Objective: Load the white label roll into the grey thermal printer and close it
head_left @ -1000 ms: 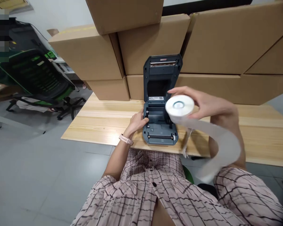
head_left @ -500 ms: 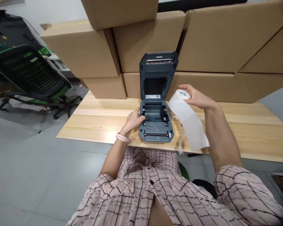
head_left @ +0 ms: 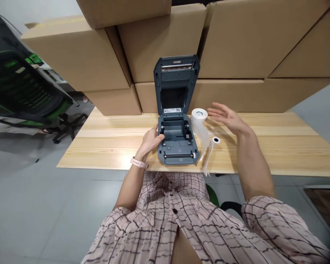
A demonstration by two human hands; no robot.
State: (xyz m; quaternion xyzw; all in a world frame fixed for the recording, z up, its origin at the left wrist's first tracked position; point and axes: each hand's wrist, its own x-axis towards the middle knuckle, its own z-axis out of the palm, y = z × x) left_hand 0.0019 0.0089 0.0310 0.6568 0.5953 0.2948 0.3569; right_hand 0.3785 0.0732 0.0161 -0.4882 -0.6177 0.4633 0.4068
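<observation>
A dark grey label printer (head_left: pixel 177 143) stands on the wooden table with its lid (head_left: pixel 176 84) raised and its inner bay bare. My left hand (head_left: pixel 151 140) rests against the printer's left edge, thumb over the rim. A large white paper roll (head_left: pixel 199 114) stands on end just right of the printer, its loose strip trailing toward the front. Beside it is a smaller white roll (head_left: pixel 216 140) with a dark core and a strip reaching the table's front edge. My right hand (head_left: pixel 225 116), fingers spread and holding nothing, hovers to the right of the large roll.
Stacked cardboard boxes (head_left: pixel 233 40) line the back of the wooden table (head_left: pixel 286 146), close behind the raised lid. An office chair (head_left: pixel 19 84) is at the far left, with part of another person (head_left: pixel 13 126) beside it. A cable-like strip end hangs at the front edge.
My right hand has let go of the large roll, which now stands on the table beside the printer. The smaller roll has come into sight. My left hand stays on the printer.
</observation>
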